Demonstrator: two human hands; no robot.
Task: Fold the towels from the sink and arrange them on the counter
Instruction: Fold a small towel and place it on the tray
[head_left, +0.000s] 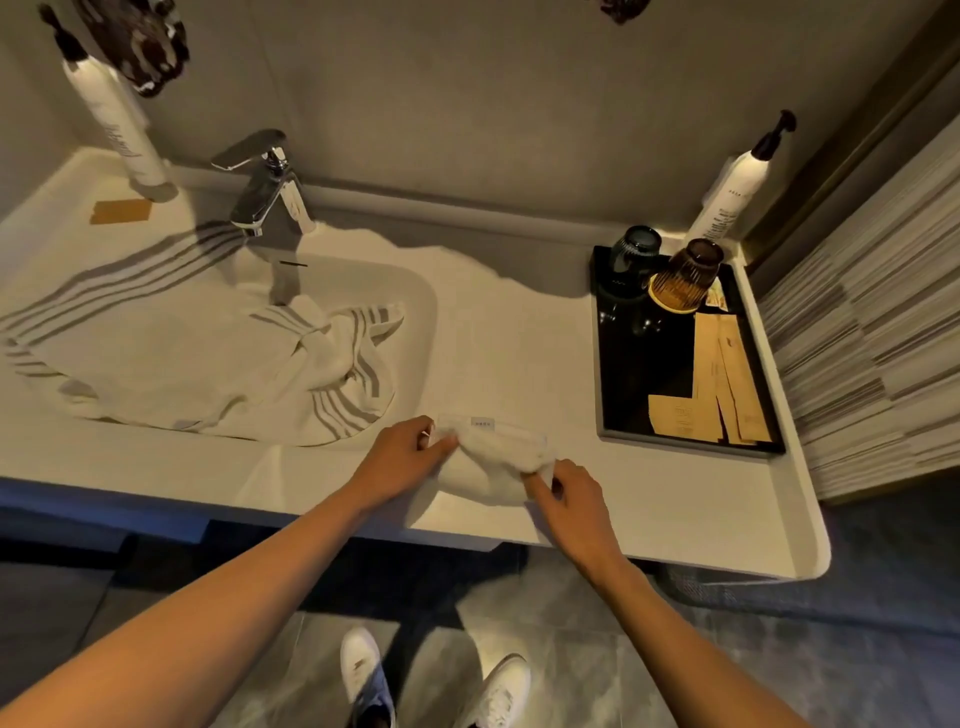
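Note:
A small white towel (493, 457) with a little label lies bunched on the white counter (519, 332), just right of the sink (421, 291). My left hand (402, 454) pinches its left edge. At the towel's right corner, my right hand (569, 493) pinches the cloth. A large white towel with grey stripes (208, 364) lies crumpled in the sink and spreads over the sink's left rim. Another white cloth (270, 478) hangs over the counter's front edge below the sink.
A chrome faucet (265, 197) stands behind the sink. A black tray (623, 364) at the right holds two upturned glasses and paper sachets. Pump bottles stand at back left (119, 119) and back right (732, 192). A tan card (120, 211) lies near the left one.

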